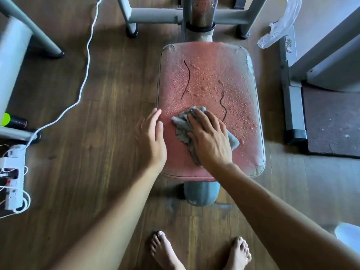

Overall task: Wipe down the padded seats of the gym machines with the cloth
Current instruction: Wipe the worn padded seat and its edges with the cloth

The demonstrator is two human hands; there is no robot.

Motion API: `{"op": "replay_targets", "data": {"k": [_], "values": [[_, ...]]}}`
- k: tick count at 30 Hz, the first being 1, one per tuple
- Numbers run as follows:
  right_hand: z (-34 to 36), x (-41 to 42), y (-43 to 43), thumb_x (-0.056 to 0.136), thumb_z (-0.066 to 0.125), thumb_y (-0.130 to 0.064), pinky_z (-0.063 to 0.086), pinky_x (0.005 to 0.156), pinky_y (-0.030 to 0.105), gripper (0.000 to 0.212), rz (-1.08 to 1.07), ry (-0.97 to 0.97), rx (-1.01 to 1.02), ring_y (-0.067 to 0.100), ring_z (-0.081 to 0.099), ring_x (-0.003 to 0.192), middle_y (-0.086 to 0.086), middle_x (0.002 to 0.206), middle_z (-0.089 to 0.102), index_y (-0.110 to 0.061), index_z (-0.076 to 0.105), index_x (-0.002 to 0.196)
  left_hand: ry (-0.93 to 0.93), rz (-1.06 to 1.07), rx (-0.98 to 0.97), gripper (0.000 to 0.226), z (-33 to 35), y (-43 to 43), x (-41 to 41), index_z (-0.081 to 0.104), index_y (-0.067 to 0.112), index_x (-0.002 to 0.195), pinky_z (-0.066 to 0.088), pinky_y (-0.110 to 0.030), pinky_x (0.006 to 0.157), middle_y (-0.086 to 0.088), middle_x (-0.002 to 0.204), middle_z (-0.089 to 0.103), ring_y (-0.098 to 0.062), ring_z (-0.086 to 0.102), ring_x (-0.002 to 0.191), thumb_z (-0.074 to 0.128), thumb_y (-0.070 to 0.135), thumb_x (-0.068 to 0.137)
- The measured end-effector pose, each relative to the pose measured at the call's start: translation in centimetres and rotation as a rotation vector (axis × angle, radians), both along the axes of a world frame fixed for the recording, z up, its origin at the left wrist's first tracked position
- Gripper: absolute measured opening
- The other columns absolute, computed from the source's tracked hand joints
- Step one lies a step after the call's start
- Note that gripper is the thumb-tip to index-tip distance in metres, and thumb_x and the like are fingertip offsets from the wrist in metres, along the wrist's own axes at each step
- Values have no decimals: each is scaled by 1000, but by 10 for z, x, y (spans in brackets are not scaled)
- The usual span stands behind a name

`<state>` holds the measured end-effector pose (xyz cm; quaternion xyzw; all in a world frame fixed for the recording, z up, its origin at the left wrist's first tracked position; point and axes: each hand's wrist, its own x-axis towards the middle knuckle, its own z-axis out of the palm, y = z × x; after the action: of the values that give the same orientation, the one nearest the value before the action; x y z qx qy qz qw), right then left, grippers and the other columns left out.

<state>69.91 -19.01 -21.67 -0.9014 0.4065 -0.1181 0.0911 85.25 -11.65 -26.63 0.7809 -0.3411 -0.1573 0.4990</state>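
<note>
Pressing flat on the grey cloth (183, 126), the right hand (209, 140) is pinning it, fingers spread, to the near-left part of the red padded seat (210, 78). The left hand (152, 139) is resting open along the seat's left edge, holding nothing. Droplets are beading across the far and right stretches, with wooden floor (109, 78) lying open on both sides.

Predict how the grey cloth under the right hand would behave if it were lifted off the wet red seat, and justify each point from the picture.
The cloth would probably hang limp: it lies crumpled in soft folds under the right hand. It likely feels light, though somewhat damp, since water beads cover the seat. It should not slide away easily on its own.
</note>
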Motion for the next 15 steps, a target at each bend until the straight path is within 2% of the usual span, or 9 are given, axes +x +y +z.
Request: {"op": "replay_targets", "data": {"k": [2,4,7,9,12,13,15], "values": [[0,2,7,96,47,-30,31,109,38,46,-15,-52,18,29,45,133,5,147,53,-13,59,138,-120,58,42,40,2,-1,-7,65,12,131,41,-56,108,-2,139,62,-30,56,130,42,27,102],[-2,-20,18,100,45,-33,37,110,41,45,187,-64,33,30,48,134,5,147,54,-13,59,138,-274,80,112,37,8,-1,-11,65,14,132,42,-55,107,0,139,63,-31,57,129,43,23,102],[2,-48,0,102,47,-36,37,107,38,43,472,0,9,28,51,131,2,147,54,-16,60,139,-380,123,212,35,10,-1,-16,63,20,133,33,-45,110,7,141,60,-27,53,132,46,22,103],[0,-41,-20,102,46,-37,36,106,39,43,401,44,-24,26,51,131,0,147,54,-20,59,139,-423,139,222,34,10,-2,-18,64,21,133,29,-42,110,7,141,61,-26,52,132,46,22,103],[0,-24,-13,100,51,-35,38,105,41,42,107,-9,19,25,49,132,-5,147,53,-23,58,139,-461,151,235,35,11,-3,-18,64,20,132,29,-43,109,6,140,62,-27,54,130,46,20,103],[0,-27,-3,99,53,-34,39,104,41,41,94,-30,42,26,49,132,-5,147,53,-23,59,139,-462,148,241,35,12,-3,-17,64,20,132,29,-43,108,6,140,62,-27,54,130,45,20,103],[1,-51,15,100,55,-35,40,105,41,42,241,-22,65,27,48,133,-5,148,52,-23,58,140,-459,143,256,34,14,-3,-18,65,20,131,29,-42,108,6,139,62,-27,54,128,46,21,102]]}}
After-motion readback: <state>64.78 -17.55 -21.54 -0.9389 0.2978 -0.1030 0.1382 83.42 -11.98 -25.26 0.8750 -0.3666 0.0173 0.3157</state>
